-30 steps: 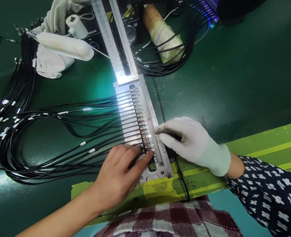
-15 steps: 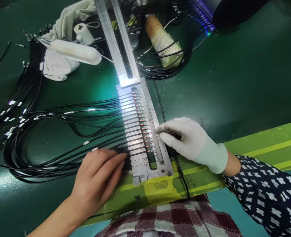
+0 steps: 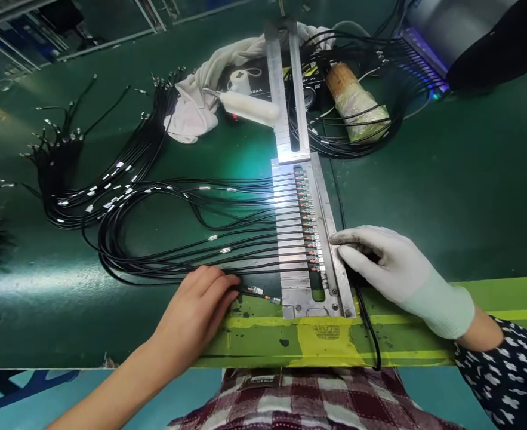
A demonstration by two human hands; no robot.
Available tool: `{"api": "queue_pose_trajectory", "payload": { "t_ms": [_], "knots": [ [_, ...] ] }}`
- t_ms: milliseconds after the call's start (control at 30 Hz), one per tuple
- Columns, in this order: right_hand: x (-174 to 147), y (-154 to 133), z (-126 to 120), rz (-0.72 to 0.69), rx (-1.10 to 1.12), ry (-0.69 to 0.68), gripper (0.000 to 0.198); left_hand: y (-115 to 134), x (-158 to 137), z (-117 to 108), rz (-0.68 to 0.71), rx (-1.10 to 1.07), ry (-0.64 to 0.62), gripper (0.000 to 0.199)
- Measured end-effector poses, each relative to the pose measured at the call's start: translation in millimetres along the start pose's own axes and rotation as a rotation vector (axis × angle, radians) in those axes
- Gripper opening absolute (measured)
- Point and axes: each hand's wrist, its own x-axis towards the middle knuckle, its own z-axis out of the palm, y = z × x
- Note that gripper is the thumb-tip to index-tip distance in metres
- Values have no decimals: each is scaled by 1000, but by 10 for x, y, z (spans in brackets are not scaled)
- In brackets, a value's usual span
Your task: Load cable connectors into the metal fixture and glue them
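Observation:
My left hand, bare, is closed around black cables; two of their metal-tipped ends stick out past my fingertips, just left of a metal fixture. Several more cables lie side by side in the fixture's slots, with bared orange-and-metal ends over its long opening. In a white glove, my right hand pinches the fixture's raised right rail between thumb and fingers. A second slotted metal bar extends from the fixture's far end.
Looped black cables spread across the left of the green table. Behind are a white-handled tool, a pale cloth, a black device and a wrapped roll. Yellow-green tape lines the near edge.
The view has shifted, so the bench appears farther right. Cable ends now show beyond my left fingertips, where none were visible before. My right hand stays at the fixture's rail.

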Motion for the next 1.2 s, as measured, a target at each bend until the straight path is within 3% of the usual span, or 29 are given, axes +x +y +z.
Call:
{"api": "queue_pose_trajectory", "payload": {
  "t_ms": [167, 333, 533, 700, 1000, 1200],
  "knots": [
    [-91, -3, -8, 8, 27, 2, 18, 5, -105, -96, -87, -93, -42, 9],
    [-91, -30, 2, 18, 74, 10, 14, -40, -95, -188, -19, -144, 44, 10],
    [-67, -40, 16, 20, 62, 6, 14, 161, 200, 74, 165, -78, 185, 18],
    [-61, -57, 15, 12, 53, 22, 16, 362, 497, 279, 337, -104, 152, 24],
    [-24, -76, 8, 28, 88, 37, 12, 363, 678, 210, 438, -169, 61, 29],
    [-10, -62, 8, 33, 80, 43, 13, 366, 635, 209, 419, -187, 1, 32]
  ]
}}
